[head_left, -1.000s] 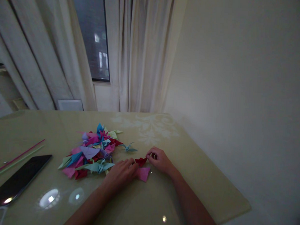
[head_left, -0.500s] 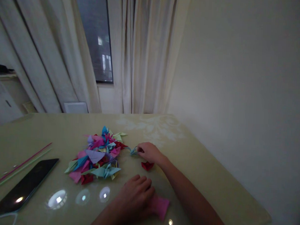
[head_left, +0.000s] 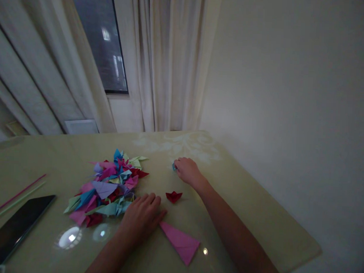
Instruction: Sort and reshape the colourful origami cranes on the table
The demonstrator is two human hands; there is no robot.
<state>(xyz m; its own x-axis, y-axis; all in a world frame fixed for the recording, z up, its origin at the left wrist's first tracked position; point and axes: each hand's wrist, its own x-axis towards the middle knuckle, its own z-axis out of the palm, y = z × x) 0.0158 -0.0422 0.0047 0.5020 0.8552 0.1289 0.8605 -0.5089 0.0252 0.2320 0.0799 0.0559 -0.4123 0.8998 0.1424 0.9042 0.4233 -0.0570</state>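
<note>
My left hand lies flat on the table with its fingers stretched out, touching the near edge of a heap of coloured paper cranes and the tip of a pink folded paper. My right hand is further out on the table, its fingers closed on a small light blue paper crane, of which only a bit shows. A small red folded paper lies between my two hands, touched by neither.
The table has a pale green cover with a glossy top. A dark tablet and two thin straws lie at the left. Curtains and a window are behind; a bare wall stands to the right.
My right hand let go of the red paper, took the blue crane and moved it away to the right. My left hand slid the pink paper toward me, then left it.
</note>
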